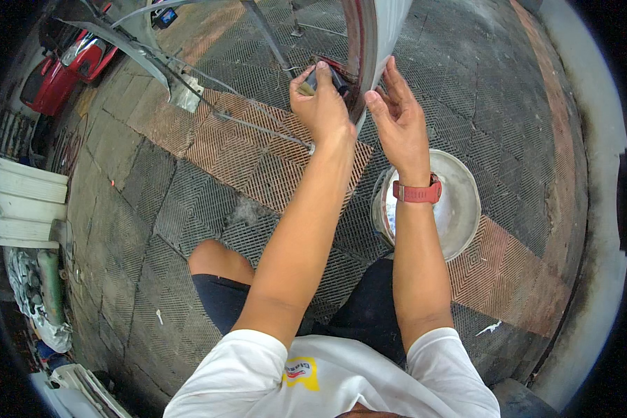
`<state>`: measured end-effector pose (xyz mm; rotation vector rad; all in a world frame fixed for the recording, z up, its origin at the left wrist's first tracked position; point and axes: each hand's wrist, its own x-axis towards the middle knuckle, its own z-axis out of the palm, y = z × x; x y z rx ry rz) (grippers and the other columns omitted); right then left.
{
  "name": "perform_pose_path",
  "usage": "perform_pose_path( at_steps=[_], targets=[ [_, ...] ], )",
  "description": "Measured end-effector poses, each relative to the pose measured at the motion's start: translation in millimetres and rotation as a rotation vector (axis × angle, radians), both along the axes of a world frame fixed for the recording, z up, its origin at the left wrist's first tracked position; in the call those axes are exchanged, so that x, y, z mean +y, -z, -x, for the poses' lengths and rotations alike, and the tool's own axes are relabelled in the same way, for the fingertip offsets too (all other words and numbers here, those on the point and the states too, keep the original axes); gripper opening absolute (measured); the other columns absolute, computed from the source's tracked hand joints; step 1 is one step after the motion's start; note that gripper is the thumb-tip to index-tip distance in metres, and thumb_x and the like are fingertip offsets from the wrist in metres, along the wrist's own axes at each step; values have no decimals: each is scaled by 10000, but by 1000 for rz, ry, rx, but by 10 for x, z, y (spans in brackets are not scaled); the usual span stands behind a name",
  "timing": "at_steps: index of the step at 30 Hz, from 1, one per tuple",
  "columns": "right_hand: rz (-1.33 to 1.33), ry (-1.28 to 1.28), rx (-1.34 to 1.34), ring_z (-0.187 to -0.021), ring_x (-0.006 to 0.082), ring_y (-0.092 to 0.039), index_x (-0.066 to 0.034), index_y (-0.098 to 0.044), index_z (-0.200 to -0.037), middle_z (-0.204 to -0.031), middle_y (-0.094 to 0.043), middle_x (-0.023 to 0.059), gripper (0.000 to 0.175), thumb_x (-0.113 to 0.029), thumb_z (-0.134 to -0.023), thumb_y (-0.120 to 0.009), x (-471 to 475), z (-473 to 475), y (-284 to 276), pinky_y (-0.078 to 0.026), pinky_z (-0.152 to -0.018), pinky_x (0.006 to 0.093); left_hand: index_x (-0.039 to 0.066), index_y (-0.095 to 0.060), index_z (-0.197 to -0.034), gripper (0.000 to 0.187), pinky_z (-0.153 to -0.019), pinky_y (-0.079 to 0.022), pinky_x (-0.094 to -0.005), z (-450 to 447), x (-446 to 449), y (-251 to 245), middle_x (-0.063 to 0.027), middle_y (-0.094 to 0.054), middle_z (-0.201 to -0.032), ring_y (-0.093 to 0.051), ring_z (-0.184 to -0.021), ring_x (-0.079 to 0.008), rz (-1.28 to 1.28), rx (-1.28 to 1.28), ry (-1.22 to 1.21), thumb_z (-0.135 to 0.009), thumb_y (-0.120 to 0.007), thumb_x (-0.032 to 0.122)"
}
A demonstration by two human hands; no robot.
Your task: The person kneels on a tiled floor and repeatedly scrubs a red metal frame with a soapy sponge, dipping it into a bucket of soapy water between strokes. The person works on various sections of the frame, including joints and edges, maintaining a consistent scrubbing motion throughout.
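A car body panel (389,31) with a light grey outer face hangs upright before me, its inner edge (358,36) dark red and grimy. Between the thumb and fingers of my left hand (321,104) is a small dark grey piece (339,83), held against the panel's lower inner side. It looks like folded sandpaper, but my fingers partly cover it. My right hand (399,125), wearing a red wristwatch (418,191), is at the outer face with fingers spread and fingertips at the surface. Nothing shows in its palm.
Beneath my right forearm stands a pale round bucket (462,204). Thin metal stand legs (271,39) and a grey rod (261,128) cross at left. Interlocking grid floor tiles (198,209) lie below. A red car part (57,78) and white panels (23,204) line the far left.
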<state>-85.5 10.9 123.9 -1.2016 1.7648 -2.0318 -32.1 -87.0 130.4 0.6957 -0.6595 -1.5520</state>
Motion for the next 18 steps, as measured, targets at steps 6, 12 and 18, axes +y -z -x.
perform_pose_path(
  at_steps=[6,12,18],
  targets=[
    [37,1,-36,-1392,304,-659,22,-377,-1707,-1547,-639,298,764,-176,-1070,-750,-24,-34,14,-553,-1120,392,58,-629,-1141,225,-616,-485,-296,3,99,-52,-9,-630,-958,-596,-785,-114,-92,-88,94,-1058,-784,199],
    [-53,37,-27,-1396,271,-653,21,-400,-1699,-1552,-642,280,722,-201,-1091,-720,6,-57,8,-518,-1151,374,47,-655,-1103,211,-632,-487,-297,15,149,-118,-9,-641,-971,-607,-822,-114,-149,-49,27,-1050,-794,196],
    [13,18,-47,-1380,243,-654,19,-419,-1693,-1553,-650,255,705,-224,-1099,-711,20,-66,5,-513,-1148,359,50,-661,-1126,192,-726,-504,-304,-6,89,-31,-19,-670,-1006,-616,-867,-113,-83,14,-49,-1059,-788,178]
  ],
)
